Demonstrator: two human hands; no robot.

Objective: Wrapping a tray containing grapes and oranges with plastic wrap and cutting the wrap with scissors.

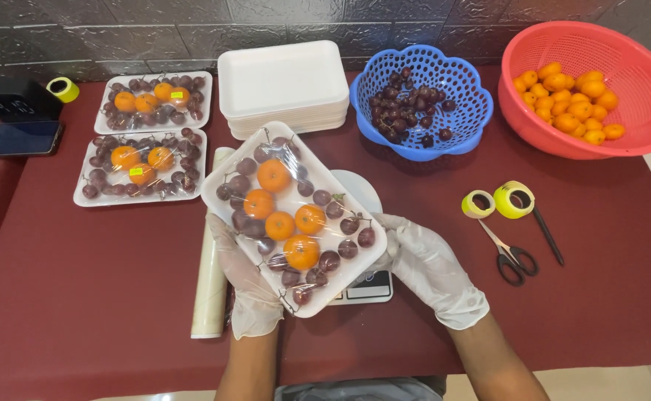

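Head view, left hand (250, 286) and right hand (431, 269), both gloved, gripping wrapped fruit tray (293, 217) at opposite edges, above scale (362, 286), film roll (212, 260) just left

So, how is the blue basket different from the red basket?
The blue basket has a wavy rim and round holes; the red basket has a smooth round rim and fine slots. The blue basket holds dark cherries, the red basket small orange fruits. The blue one looks smaller. Both are plastic and stand on the dark red table.
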